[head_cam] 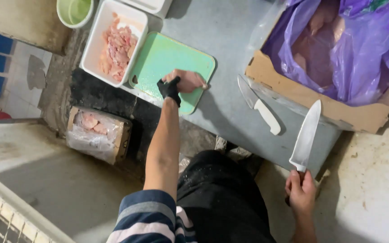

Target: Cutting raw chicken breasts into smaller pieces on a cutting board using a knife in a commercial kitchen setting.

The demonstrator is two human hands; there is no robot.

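At the far left of the frame, a small cardboard box (99, 134) of raw meat in clear plastic is sitting on the dark floor. Above it, a white tub (96, 42) is holding pink chicken pieces (117, 48); they look soft, wet and slippery. Next to the tub, a mint-green cutting board (163, 58) is lying flat on the grey table (223, 31). It looks hard, smooth and light.

The left hand (183, 82), wearing a black wrist wrap, is pressing on the board's near edge with its fingers spread; it is not gripping anything.

In the middle, a knife with a white handle (266, 116) is lying on the table, touching no hand.

Lower right, the right hand (300, 191) is closing tight around the handle of a big knife (306, 135), blade pointing up. The steel blade is stiff, shiny and sharp, so the handle is the safe place to hold.

Upper right, a cardboard box (293, 92) lined with a thin purple bag (365, 67) is holding more pale chicken.
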